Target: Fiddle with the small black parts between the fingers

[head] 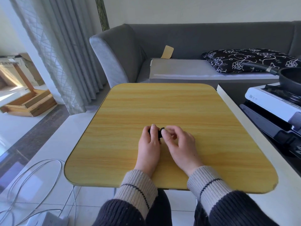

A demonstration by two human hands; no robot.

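Risk first: your left hand (149, 141) and right hand (177, 144) share one small black object (160, 133), held just above or on the counter (162, 105) near its middle, and little of it shows to grip. Left grip: fingers curled round the object's left part, thumb on top. Right grip: thumb and forefinger pinch its right edge, the other fingers loosely bent. Judgement: the pinch looks shallow, so if you pull or twist, the piece could slip out and skid over the smooth counter, perhaps off the near edge to the floor. A small part coming loose would be hard to find among the white cables (32, 185) at lower left. The pan (291, 79) on the stove (273, 103) at right stands well apart, so no hazard from it. Hidden: most of the object lies under your fingers; its shape, kind, and whether it is one piece or two cannot be told. Contact with the counter is unclear. Stove and pan are cut off by the frame edge.
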